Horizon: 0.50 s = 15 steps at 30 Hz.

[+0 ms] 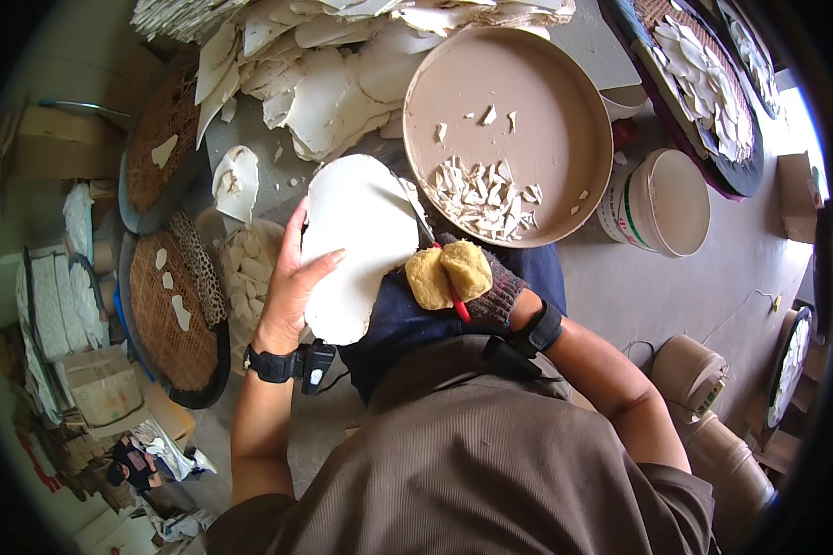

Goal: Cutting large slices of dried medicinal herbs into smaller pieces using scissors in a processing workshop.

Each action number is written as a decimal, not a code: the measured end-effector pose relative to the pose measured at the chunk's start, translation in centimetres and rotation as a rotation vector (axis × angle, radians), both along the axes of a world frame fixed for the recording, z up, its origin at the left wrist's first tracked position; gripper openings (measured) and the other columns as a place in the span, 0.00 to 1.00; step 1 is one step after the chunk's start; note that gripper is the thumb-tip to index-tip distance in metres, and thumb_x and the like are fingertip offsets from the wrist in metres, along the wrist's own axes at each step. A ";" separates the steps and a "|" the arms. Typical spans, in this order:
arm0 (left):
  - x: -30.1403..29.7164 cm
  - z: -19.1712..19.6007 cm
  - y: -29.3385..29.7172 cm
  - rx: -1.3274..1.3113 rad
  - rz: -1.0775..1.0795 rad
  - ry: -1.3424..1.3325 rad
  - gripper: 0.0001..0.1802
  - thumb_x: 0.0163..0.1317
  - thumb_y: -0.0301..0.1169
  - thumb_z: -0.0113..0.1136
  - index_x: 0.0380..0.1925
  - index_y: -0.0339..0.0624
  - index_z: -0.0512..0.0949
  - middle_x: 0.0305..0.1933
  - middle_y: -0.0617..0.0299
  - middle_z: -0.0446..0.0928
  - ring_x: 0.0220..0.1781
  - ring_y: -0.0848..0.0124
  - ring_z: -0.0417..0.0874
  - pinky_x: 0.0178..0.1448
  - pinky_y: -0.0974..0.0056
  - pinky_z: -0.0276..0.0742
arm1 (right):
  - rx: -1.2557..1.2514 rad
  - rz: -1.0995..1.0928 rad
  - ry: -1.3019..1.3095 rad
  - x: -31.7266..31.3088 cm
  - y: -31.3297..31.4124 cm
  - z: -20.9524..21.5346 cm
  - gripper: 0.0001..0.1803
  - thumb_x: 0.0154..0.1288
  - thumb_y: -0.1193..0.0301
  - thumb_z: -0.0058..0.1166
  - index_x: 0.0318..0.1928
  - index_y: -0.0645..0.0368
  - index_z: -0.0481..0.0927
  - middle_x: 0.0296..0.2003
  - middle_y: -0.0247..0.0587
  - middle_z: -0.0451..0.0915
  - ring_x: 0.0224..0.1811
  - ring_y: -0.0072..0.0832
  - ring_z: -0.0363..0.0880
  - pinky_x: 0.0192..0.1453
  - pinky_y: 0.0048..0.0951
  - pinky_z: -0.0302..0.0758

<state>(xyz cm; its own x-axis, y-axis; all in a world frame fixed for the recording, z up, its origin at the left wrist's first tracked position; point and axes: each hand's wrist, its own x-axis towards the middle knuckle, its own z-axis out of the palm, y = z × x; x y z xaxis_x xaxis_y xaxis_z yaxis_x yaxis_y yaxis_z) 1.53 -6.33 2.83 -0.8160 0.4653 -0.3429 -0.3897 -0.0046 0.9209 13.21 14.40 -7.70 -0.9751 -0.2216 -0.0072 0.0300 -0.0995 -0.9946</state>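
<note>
My left hand (292, 282) grips a large, flat, off-white oval sheet (361, 245) by its left edge, thumb on top. The sheet's material I cannot make out. My right hand (503, 289), in a dark knit glove, is closed round red-handled scissors (460, 303) padded with yellow foam (446, 274). Their dark blades lie along the sheet's right edge, where a thin strip of it stands out. Just beyond my hands is a round tan basin (537, 120) holding small white scraps (486, 199) at its near side.
A tall heap of similar sheets (333, 88) rises at the far left, with one loose piece (236, 182) nearby. A clear bag of pieces (247, 268) and woven trays (171, 314) stand left. White buckets (671, 203) and a loaded tray (699, 88) stand right.
</note>
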 end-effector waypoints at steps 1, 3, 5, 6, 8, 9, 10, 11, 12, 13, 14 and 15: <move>0.0 0.2 0.0 -0.019 -0.018 0.008 0.42 0.50 0.19 0.57 0.64 0.39 0.49 0.62 0.54 0.58 0.62 0.67 0.62 0.63 0.65 0.61 | 0.047 0.026 0.005 -0.3 0.0 0.2 0.12 0.66 0.70 0.43 0.44 0.65 0.73 0.41 0.43 0.77 0.46 0.29 0.76 0.52 0.27 0.71; -0.1 0.3 -0.2 -0.011 -0.028 -0.017 0.42 0.50 0.20 0.58 0.64 0.39 0.49 0.62 0.55 0.58 0.62 0.67 0.62 0.63 0.65 0.60 | 0.040 0.021 -0.037 -0.3 -0.2 -0.2 0.12 0.65 0.70 0.44 0.43 0.65 0.74 0.40 0.43 0.77 0.45 0.30 0.76 0.51 0.27 0.71; -0.2 0.2 -0.4 -0.007 -0.037 -0.049 0.42 0.50 0.20 0.58 0.64 0.38 0.49 0.63 0.55 0.57 0.62 0.67 0.61 0.63 0.66 0.59 | 0.217 0.029 0.003 0.1 -0.1 0.0 0.12 0.65 0.69 0.44 0.43 0.64 0.74 0.40 0.43 0.77 0.46 0.30 0.75 0.51 0.27 0.71; -0.3 0.1 -0.5 -0.014 -0.044 -0.042 0.42 0.50 0.20 0.58 0.64 0.39 0.49 0.63 0.55 0.57 0.62 0.68 0.61 0.63 0.66 0.59 | 0.219 0.029 0.006 0.2 -0.1 0.1 0.12 0.65 0.69 0.44 0.43 0.64 0.74 0.40 0.43 0.77 0.46 0.30 0.75 0.51 0.27 0.71; -0.3 0.1 -0.7 -0.021 -0.050 -0.034 0.42 0.50 0.20 0.58 0.64 0.39 0.49 0.63 0.55 0.57 0.62 0.68 0.61 0.64 0.66 0.59 | 0.373 0.062 0.105 0.4 0.0 0.1 0.11 0.65 0.71 0.44 0.43 0.64 0.74 0.41 0.44 0.77 0.45 0.31 0.75 0.51 0.28 0.72; -0.3 0.2 -0.6 -0.030 -0.061 -0.014 0.42 0.50 0.20 0.58 0.64 0.39 0.49 0.63 0.55 0.57 0.62 0.68 0.61 0.64 0.65 0.59 | 0.374 0.060 0.106 0.6 -0.1 -0.5 0.11 0.65 0.71 0.44 0.43 0.64 0.74 0.41 0.44 0.77 0.45 0.31 0.75 0.51 0.28 0.72; -0.3 0.2 -0.6 -0.037 -0.072 0.004 0.42 0.50 0.20 0.58 0.64 0.39 0.49 0.63 0.55 0.57 0.62 0.68 0.61 0.64 0.65 0.59 | 0.183 0.069 -0.042 0.8 -0.2 -1.5 0.11 0.65 0.72 0.44 0.44 0.63 0.73 0.42 0.44 0.76 0.45 0.31 0.75 0.52 0.27 0.71; -0.2 0.4 -0.5 -0.036 -0.074 0.003 0.42 0.50 0.20 0.58 0.64 0.39 0.49 0.63 0.55 0.57 0.62 0.68 0.61 0.64 0.65 0.59 | -0.011 0.075 -0.191 1.2 -0.3 -2.5 0.11 0.64 0.73 0.45 0.45 0.62 0.72 0.43 0.43 0.76 0.45 0.32 0.75 0.53 0.27 0.71; -0.1 0.7 -0.5 -0.018 -0.097 -0.056 0.42 0.50 0.20 0.58 0.64 0.39 0.49 0.63 0.54 0.57 0.63 0.68 0.61 0.64 0.65 0.59 | -0.011 0.077 -0.191 0.9 -0.1 -2.3 0.11 0.64 0.73 0.45 0.45 0.62 0.72 0.43 0.43 0.76 0.45 0.32 0.75 0.53 0.27 0.71; -0.1 0.9 -0.4 -0.001 -0.122 -0.116 0.42 0.50 0.20 0.58 0.65 0.39 0.49 0.63 0.54 0.57 0.63 0.68 0.61 0.64 0.65 0.58 | 0.184 0.107 -0.051 0.4 0.3 -2.2 0.11 0.64 0.73 0.45 0.46 0.62 0.71 0.44 0.43 0.75 0.45 0.31 0.75 0.54 0.27 0.71; -0.1 0.8 -0.4 -0.002 -0.122 -0.119 0.42 0.50 0.20 0.58 0.65 0.39 0.49 0.63 0.54 0.57 0.63 0.68 0.61 0.64 0.65 0.58 | 0.377 0.136 0.090 0.2 0.5 -2.0 0.12 0.64 0.74 0.45 0.47 0.62 0.70 0.44 0.42 0.75 0.46 0.29 0.75 0.56 0.26 0.71; -0.2 0.7 -0.5 -0.008 -0.125 -0.126 0.42 0.50 0.20 0.58 0.65 0.39 0.49 0.64 0.54 0.56 0.63 0.68 0.60 0.64 0.65 0.58 | -0.008 0.046 -0.239 0.4 -0.1 -1.3 0.11 0.64 0.74 0.46 0.47 0.61 0.70 0.44 0.40 0.75 0.46 0.26 0.75 0.56 0.25 0.71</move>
<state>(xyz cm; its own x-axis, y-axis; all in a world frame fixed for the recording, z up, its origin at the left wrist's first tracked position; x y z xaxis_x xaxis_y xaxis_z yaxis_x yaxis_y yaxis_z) 1.34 -6.83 3.50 -0.7021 0.5575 -0.4430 -0.4992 0.0583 0.8645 13.62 14.34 -9.04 -0.9347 -0.2666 -0.2350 0.2695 -0.1007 -0.9577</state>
